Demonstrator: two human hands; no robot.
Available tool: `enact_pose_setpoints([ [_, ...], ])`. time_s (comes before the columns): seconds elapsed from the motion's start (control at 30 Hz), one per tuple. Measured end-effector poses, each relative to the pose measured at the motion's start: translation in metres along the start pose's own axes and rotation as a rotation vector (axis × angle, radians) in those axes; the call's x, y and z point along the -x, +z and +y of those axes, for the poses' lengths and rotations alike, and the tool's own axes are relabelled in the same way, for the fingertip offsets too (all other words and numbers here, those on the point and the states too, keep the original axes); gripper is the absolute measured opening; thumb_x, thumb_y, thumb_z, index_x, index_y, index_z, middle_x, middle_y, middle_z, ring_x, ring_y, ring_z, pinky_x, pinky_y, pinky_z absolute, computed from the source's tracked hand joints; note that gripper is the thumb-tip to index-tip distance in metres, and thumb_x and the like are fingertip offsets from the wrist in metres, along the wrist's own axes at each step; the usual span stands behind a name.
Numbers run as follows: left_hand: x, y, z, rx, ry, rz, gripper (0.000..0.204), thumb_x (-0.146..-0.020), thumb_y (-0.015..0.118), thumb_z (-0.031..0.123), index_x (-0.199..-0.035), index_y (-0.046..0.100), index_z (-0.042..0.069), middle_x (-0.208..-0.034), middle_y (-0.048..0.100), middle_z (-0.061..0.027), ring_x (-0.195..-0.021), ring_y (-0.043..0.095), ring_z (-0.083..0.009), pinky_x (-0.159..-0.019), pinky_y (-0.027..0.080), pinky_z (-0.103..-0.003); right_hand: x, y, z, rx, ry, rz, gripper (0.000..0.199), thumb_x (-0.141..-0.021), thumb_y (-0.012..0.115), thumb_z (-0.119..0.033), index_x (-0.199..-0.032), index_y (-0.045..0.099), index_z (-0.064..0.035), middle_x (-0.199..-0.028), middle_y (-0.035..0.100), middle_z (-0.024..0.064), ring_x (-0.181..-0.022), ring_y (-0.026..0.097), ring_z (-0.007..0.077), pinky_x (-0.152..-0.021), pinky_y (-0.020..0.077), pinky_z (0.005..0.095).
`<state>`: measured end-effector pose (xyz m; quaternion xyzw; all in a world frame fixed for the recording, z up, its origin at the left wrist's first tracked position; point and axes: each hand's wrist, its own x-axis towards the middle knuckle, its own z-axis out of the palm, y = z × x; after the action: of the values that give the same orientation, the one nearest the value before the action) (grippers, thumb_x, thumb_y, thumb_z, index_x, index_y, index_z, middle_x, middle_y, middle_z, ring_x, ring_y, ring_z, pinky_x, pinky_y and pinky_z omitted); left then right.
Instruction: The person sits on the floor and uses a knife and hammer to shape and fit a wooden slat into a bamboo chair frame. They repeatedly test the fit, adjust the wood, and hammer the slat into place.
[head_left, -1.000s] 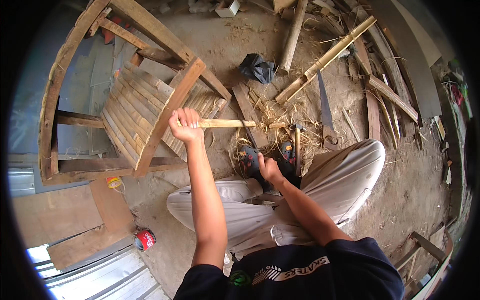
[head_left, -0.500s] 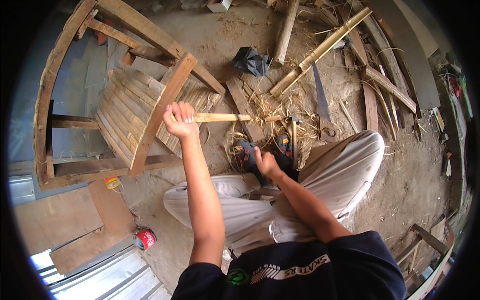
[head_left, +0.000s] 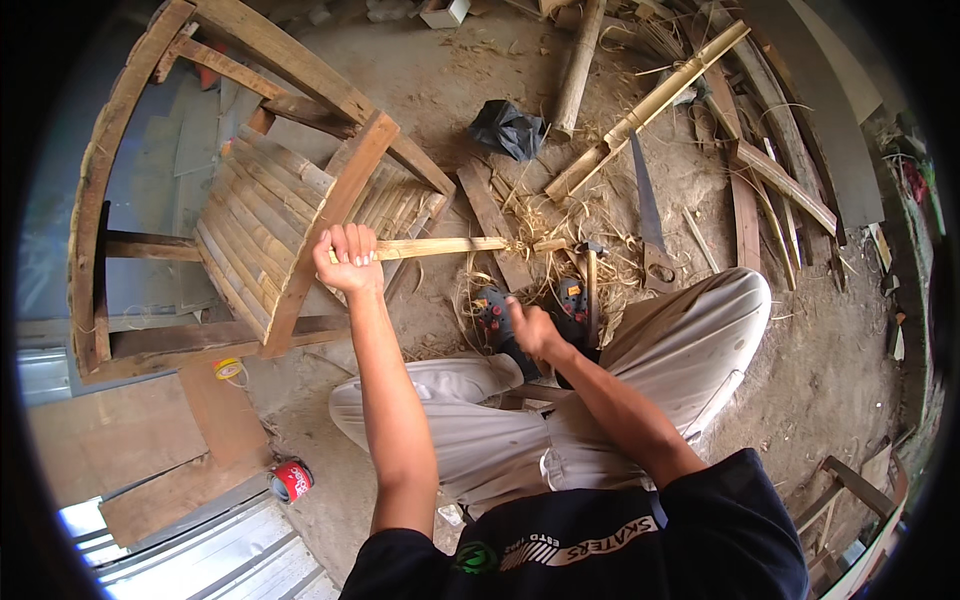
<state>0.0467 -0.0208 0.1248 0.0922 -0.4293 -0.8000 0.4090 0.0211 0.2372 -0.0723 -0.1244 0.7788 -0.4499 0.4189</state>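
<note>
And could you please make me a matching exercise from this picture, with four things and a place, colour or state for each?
1. Pale strip
2. Handsaw
3. Plastic bag
4. Can

A. Black and crumpled
B. Red, at the picture's lower left
C. Gripped in the left hand
D. Blade pointing toward the picture's top

Pairs: 1-C, 2-D, 3-A, 4-B

The wide fisheye head camera looks down from above, the shirt [head_left: 590, 550] near at the lower edge, the floor [head_left: 820, 340] farther off.
</note>
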Motion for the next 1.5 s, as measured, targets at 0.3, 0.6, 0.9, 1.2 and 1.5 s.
enact_pose_setpoints([
  [0.3,0.006,0.004,-0.007,-0.037,0.011,0.001,0.044,-0.094,0.040,0.033,-0.053,0.029,0.018,-0.043,0.025,0.0019,-0.039,0.021,-0.0115,-0.043,0.022,-0.028,0.005,0.002,0.005,0.013,-0.016,0.066,0.085,-0.098,0.032,-0.062,-0.064,0.060,0.0106,-0.058,0.061,0.0230,-0.062,0.068,0.0351,-0.062,0.0531,0.0459],
  [0.6,0.010,0.021,-0.013,-0.064,0.048,0.026,0.044,-0.094,0.040,0.031,-0.053,0.029,0.018,-0.043,0.024,0.0019,-0.039,0.021,-0.0121,-0.043,0.021,-0.029,0.005,0.003,0.008,-0.021,-0.085,-0.091,0.083,-0.098,0.036,-0.058,-0.086,0.063,0.0194,-0.084,0.062,0.0416,-0.101,0.063,0.0493,-0.090,0.0486,0.0493],
  [0.9,0.011,0.035,-0.019,-0.097,0.047,0.020,0.045,-0.094,0.041,0.032,-0.053,0.028,0.017,-0.044,0.025,0.0017,-0.040,0.021,-0.0123,-0.043,0.020,-0.029,0.012,-0.005,-0.005,-0.068,-0.115,-0.086,0.074,-0.099,0.041,-0.053,-0.079,0.063,0.0147,-0.076,0.060,0.0399,-0.094,0.067,0.0446,-0.082,0.0493,0.0488],
  [1.2,0.008,0.033,-0.019,-0.112,0.074,0.078,0.045,-0.094,0.042,0.032,-0.053,0.028,0.018,-0.044,0.024,0.0014,-0.041,0.020,-0.0125,-0.043,0.020,-0.030,-0.016,0.010,0.037,-0.023,0.086,0.027,0.078,-0.098,0.037,-0.061,-0.063,0.058,0.0050,-0.058,0.059,0.0162,-0.051,0.062,0.0263,-0.054,0.0520,0.0394],
  [1.5,-0.002,0.026,-0.017,-0.093,0.043,0.038,0.045,-0.094,0.041,0.033,-0.054,0.028,0.017,-0.044,0.024,0.0013,-0.040,0.020,-0.0125,-0.044,0.021,-0.030,-0.004,-0.001,0.012,-0.034,0.037,-0.062,0.076,-0.099,0.033,-0.057,-0.099,0.068,0.0106,-0.092,0.065,0.0366,-0.101,0.064,0.0479,-0.089,0.0494,0.0464],
])
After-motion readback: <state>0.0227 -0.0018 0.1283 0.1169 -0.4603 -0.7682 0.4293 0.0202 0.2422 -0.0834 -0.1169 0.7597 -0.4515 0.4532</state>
